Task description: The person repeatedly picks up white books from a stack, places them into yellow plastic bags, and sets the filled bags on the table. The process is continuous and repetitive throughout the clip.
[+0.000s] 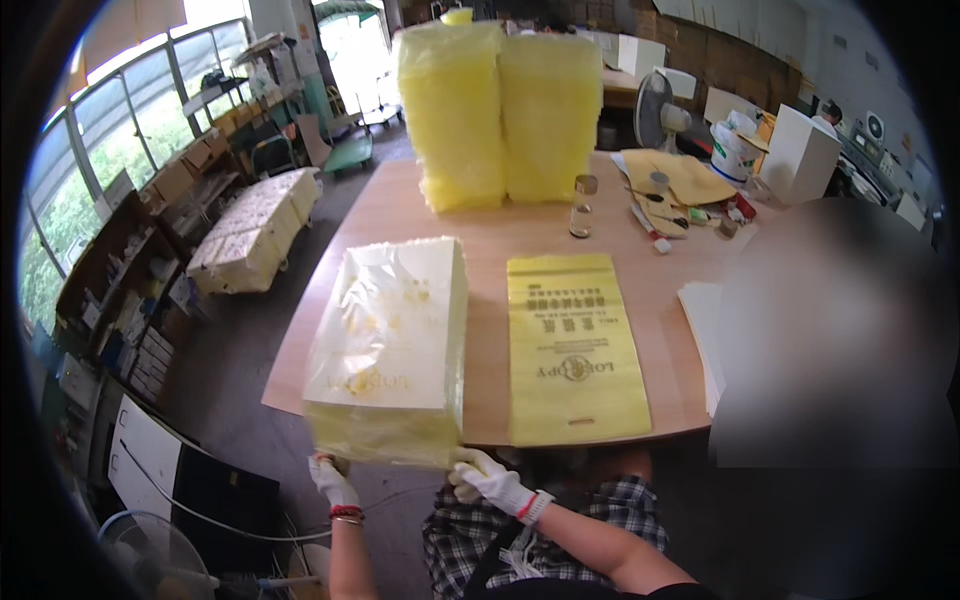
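V. bright L windows (148,108) w/ R-side blur.

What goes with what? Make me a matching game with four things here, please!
Things:
1. Fan
2. Wrapped white block
3. Flat yellow bag
4. Right hand

Clues:
A. Lies on the table, with dark print
B. Wears a white glove, at a near corner of something wrapped
C. Stands to the right of the tall yellow stacks
D. Shiny, see-through covering

Right pairs: 1-C, 2-D, 3-A, 4-B
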The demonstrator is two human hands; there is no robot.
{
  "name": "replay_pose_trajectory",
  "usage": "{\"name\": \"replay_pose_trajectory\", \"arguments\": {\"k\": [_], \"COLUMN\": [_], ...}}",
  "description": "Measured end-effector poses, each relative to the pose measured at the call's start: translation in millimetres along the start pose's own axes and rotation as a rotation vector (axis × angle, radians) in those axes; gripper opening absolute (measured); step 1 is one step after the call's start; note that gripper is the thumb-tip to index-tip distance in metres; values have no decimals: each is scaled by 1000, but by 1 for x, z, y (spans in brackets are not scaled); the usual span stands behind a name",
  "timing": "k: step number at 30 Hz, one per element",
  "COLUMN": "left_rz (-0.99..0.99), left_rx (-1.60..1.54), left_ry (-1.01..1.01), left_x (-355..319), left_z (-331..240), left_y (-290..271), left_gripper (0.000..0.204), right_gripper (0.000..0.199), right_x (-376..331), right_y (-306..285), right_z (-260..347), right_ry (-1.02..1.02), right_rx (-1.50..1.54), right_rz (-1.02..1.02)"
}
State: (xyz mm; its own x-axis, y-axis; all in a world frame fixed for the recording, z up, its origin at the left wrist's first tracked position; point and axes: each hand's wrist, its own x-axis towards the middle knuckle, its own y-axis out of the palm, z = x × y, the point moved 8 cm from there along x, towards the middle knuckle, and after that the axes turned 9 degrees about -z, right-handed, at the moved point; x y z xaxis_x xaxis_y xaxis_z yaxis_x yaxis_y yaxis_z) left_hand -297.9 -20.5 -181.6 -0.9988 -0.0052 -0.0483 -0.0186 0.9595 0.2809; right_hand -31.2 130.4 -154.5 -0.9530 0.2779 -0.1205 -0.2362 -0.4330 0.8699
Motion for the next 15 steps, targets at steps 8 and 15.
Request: {"name": "replay_pose_trajectory", "arguments": {"k": [8,15], "left_rz": [1364,1201], "left_rx": [546,733], "left_ry": [396,942], "left_x": [-286,-358], "left_z": [41,62], "left_y": [166,299], "left_gripper": [15,14], "right_gripper": [28,37], "right_x": [-177,-223], "right_y": [-122,-137], "right_z": [19,53], "right_ry": [-5,-97], "right_rx": [-503,-457], "right_rz": [-869,-1032]}}
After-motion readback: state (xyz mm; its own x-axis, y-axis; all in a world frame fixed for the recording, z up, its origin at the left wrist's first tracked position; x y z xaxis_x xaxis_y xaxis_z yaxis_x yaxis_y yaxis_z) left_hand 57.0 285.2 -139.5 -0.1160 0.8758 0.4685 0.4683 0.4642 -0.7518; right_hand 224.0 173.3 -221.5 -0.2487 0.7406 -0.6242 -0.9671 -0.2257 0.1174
